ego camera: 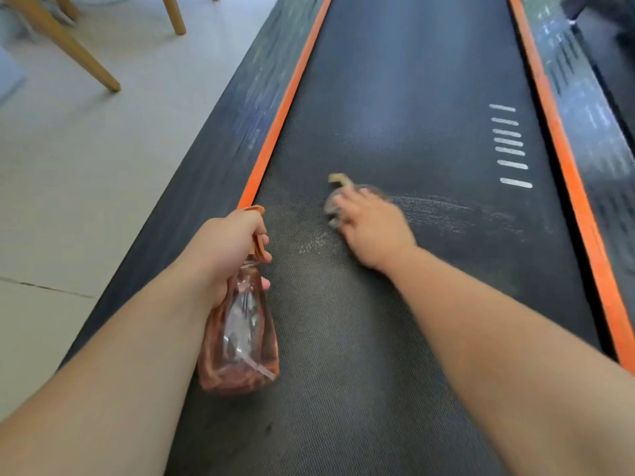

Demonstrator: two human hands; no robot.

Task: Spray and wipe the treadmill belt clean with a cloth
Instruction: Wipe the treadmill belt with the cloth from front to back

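1. While the left hand grips the pinkish spray bottle by its neck, a finger on the trigger, at the left edge of the treadmill belt, the right hand presses palm down on the cloth at mid-belt. Blur hides detail, but its fingers look spread flat, not curled.
2. Judging from the belt, the job is partway. Wet streaks run right of the cloth and a paler patch lies beyond it. The near stretch looks dull and dusty, and the far stretch looks unwiped.
3. Orange strips and dark side rails border the belt, and 7 white lines mark its right side. Pale floor and wooden chair legs lie to the far left.
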